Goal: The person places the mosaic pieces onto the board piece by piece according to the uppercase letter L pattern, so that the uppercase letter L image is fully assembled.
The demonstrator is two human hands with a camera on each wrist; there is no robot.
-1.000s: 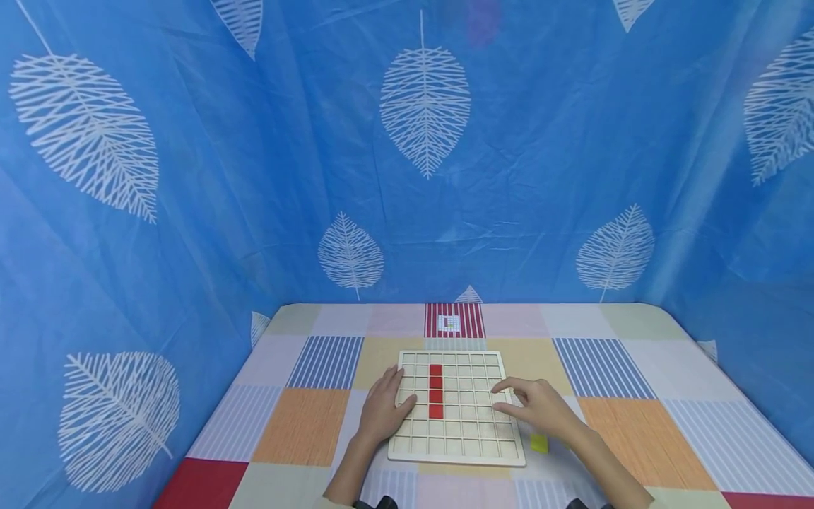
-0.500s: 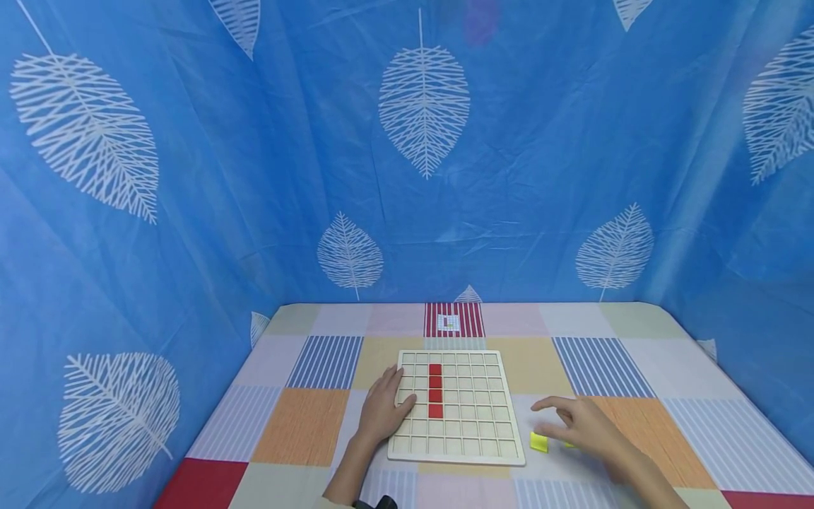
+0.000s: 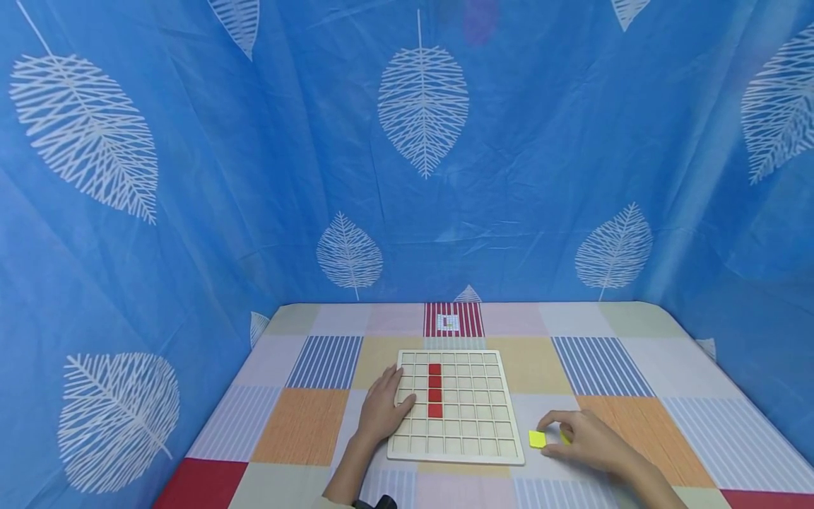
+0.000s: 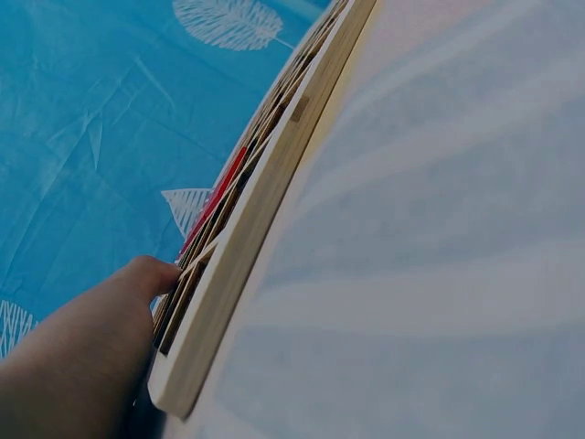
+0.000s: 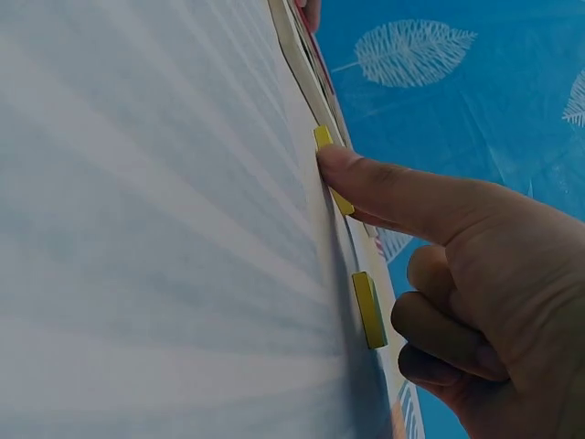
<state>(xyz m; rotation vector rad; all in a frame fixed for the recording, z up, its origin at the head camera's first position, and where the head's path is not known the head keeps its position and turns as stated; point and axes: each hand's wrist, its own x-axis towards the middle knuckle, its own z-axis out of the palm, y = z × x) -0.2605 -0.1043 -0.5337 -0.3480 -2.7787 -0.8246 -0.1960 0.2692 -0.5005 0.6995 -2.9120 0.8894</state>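
A pale wooden grid board (image 3: 456, 452) lies on the table with a column of several red square tiles (image 3: 435, 382) in its cells. My left hand (image 3: 381, 410) rests along the board's left edge, fingers extended and thumb on the grid; the left wrist view shows the thumb (image 4: 151, 274) at the rim. Right of the board, my right hand (image 3: 588, 438) pinches a flat yellow square tile (image 3: 537, 439) between thumb and index finger, close to the tablecloth. A second yellow tile (image 5: 369, 311) lies under that hand, mostly hidden in the head view.
A small card with a grid picture (image 3: 448, 323) lies at the table's far edge, showing red and yellow cells. Patchwork cloth (image 3: 299, 424) covers the table. Blue curtains with white leaves (image 3: 540, 177) hang behind and on both sides.
My right hand has moved from over the board's right side to the yellow tiles and closed its thumb and index finger on the nearer one. The left hand stays put.
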